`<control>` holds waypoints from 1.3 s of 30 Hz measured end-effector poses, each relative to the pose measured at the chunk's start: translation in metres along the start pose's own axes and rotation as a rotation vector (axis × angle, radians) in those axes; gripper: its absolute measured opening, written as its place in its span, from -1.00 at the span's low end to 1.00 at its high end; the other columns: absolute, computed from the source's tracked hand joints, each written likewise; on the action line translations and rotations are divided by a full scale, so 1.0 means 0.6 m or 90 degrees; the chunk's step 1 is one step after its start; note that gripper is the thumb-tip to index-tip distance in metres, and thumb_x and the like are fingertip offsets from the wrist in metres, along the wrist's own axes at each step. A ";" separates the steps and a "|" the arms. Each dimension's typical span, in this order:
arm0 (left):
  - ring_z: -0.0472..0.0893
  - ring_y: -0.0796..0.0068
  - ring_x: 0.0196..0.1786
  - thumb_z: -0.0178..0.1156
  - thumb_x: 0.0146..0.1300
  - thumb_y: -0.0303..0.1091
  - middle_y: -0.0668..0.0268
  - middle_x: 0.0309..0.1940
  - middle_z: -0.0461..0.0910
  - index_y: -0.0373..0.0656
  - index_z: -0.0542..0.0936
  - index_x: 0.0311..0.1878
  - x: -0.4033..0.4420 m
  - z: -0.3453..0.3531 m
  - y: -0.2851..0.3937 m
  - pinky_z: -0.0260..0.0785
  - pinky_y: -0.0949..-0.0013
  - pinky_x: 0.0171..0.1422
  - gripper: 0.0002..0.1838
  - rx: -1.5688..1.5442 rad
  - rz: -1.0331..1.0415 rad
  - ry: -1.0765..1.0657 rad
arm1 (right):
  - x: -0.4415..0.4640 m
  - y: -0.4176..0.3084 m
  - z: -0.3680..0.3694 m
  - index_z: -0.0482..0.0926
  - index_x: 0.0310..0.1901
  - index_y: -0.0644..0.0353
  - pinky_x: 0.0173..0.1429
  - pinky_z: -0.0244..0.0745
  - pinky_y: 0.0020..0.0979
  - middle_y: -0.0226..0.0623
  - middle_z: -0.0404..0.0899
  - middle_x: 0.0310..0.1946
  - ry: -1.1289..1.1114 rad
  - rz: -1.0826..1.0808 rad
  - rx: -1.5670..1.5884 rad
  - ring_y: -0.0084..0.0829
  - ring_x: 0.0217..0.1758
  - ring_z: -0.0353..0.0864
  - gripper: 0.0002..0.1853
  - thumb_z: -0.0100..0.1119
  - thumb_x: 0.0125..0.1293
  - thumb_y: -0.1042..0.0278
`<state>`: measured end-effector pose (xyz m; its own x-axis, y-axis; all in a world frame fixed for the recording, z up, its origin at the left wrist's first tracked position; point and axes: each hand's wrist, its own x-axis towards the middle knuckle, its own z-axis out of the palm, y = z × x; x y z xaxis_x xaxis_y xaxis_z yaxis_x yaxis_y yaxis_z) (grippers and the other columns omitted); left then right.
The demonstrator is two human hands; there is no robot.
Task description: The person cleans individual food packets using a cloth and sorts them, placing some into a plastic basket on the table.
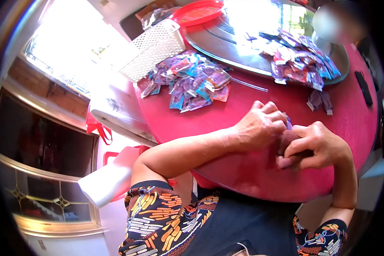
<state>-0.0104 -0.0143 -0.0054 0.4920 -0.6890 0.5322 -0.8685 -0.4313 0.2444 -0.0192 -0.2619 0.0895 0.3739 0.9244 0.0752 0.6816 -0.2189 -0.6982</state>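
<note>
My left hand (263, 124) is closed, its fingers pinched over the near part of the table. Close against it, my right hand (321, 146) curls its fingers inward. A sliver of a small purple packet (289, 123) shows between the two hands; most of it is hidden by the fingers. Reddish-brown coverings (287, 139), apparently cloth, sit at the fingertips where the hands meet. Beyond my left hand lies a heap of small purple, blue and red packets (196, 81). Farther right, a second pile of similar packets (303, 59) rests on a shiny round turntable (213, 47).
The round red table (243, 170) curves around in front of me. A white perforated basket (155, 47) and a red tray (196, 13) stand at the back. A thin clear strip (249, 84), a few loose packets (320, 101) and a black object (364, 88) lie on the table.
</note>
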 end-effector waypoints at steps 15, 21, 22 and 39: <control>0.53 0.20 0.17 0.33 0.16 -0.14 0.30 -0.03 0.57 0.10 0.69 -0.31 0.002 0.031 0.011 0.36 -0.01 0.08 -0.89 0.076 0.049 0.036 | 0.026 0.091 0.002 0.74 -0.14 0.32 0.00 0.52 -0.36 -0.32 0.62 -0.20 0.337 0.136 -0.010 -0.39 -0.11 0.64 -0.69 0.52 0.02 0.53; 0.54 0.20 0.16 0.41 0.15 0.02 0.30 -0.05 0.59 0.09 0.71 -0.32 0.003 0.045 0.013 0.37 -0.03 0.04 -0.76 0.049 0.023 0.079 | 0.039 0.115 0.034 0.74 -0.05 0.23 -0.01 0.62 -0.24 -0.15 0.67 -0.12 0.401 0.066 -0.218 -0.17 -0.09 0.74 -0.70 0.50 0.14 0.50; 0.54 0.20 0.17 0.43 0.15 0.08 0.29 -0.05 0.60 0.10 0.72 -0.31 0.004 0.047 0.017 0.37 -0.03 0.06 -0.71 0.043 0.012 0.076 | 0.038 0.118 0.038 0.74 -0.05 0.23 -0.01 0.62 -0.24 -0.15 0.66 -0.12 0.404 0.067 -0.237 -0.15 -0.08 0.74 -0.69 0.50 0.13 0.50; 0.46 0.22 0.28 0.39 0.27 0.01 0.33 0.04 0.62 0.21 0.83 -0.13 0.025 0.061 0.024 0.33 -0.17 0.18 -0.79 0.067 0.014 -0.014 | 0.021 0.165 0.044 0.73 0.05 0.24 0.13 0.66 -0.13 -0.02 0.67 0.04 0.438 0.066 -0.395 0.01 0.05 0.75 -0.68 0.26 0.26 0.51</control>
<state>-0.0133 -0.0520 -0.0239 0.4752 -0.7115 0.5177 -0.8684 -0.4740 0.1457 0.0367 -0.2637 0.0025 0.6073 0.5460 0.5771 0.7636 -0.6018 -0.2342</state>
